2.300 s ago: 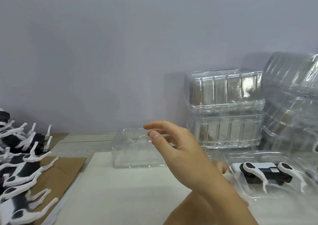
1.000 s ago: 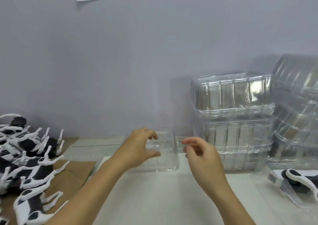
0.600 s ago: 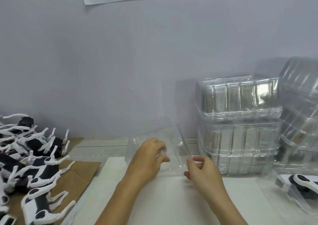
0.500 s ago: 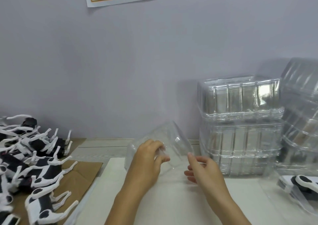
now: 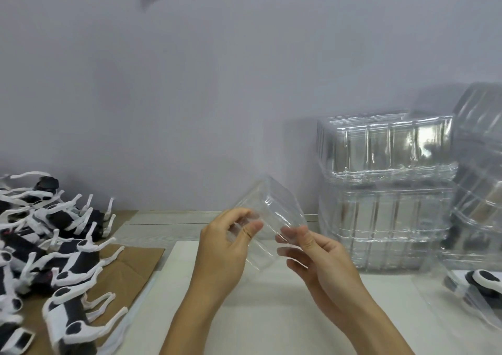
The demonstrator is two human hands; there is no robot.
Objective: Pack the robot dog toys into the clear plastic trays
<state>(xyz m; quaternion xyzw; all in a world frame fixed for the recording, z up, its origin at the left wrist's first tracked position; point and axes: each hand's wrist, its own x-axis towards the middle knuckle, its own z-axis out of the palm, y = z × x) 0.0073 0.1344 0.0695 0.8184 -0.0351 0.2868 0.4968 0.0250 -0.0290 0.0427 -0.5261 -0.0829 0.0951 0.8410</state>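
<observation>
1. While both hands lift it off the table, the clear tray (image 5: 267,219) sits tilted, probably so it can be checked or separated before loading.
2. Left hand (image 5: 225,248) pinches the tray's near edge, fingers curled round it.
3. Right hand (image 5: 317,257) grips the other side, thumb on the rim.
4. Toy dogs (image 5: 49,246) lie heaped at the left, within easy reach.
5. Spare trays (image 5: 385,197) stand stacked at the right; one packed tray (image 5: 472,292) lies near the right edge.
</observation>
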